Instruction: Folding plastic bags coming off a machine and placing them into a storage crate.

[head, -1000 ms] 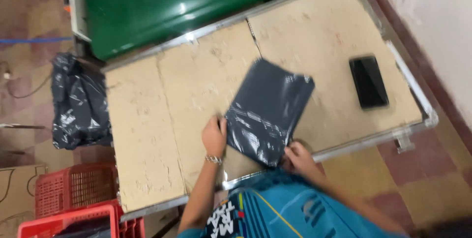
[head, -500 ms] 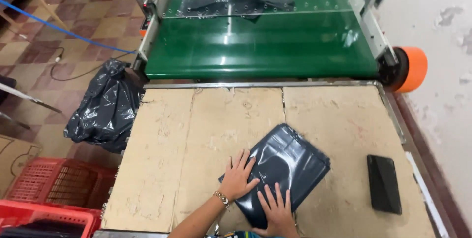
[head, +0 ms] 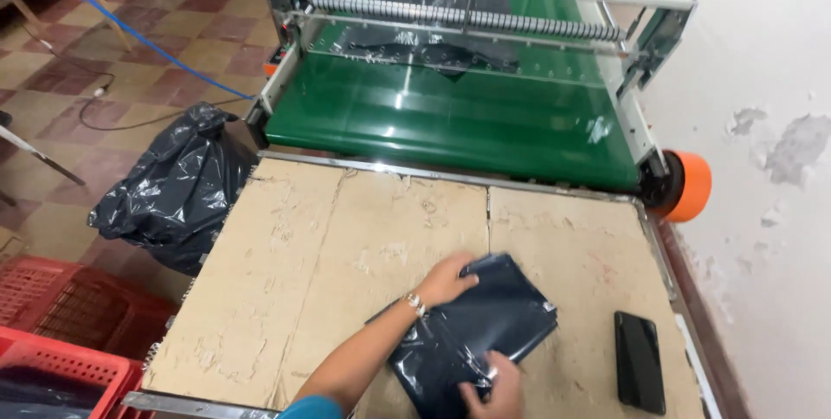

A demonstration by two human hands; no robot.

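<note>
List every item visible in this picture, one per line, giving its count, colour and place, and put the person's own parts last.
dark plastic package: 1, dark grey, on the cardboard tabletop
phone: 1, black, right of the package
cardboard tabletop: 1, tan, centre
conveyor belt: 1, green, behind the table
roller cap: 1, orange, belt's right end
bin bag: 1, black, floor left
crates: 2, red, lower left
left hand: package's top edge
right hand: package's near edge

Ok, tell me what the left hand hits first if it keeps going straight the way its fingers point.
The left hand points right across the dark plastic bag it rests on. Past the bag's edge lies bare cardboard table top, then probably the metal rim; depth is uncertain.
</note>
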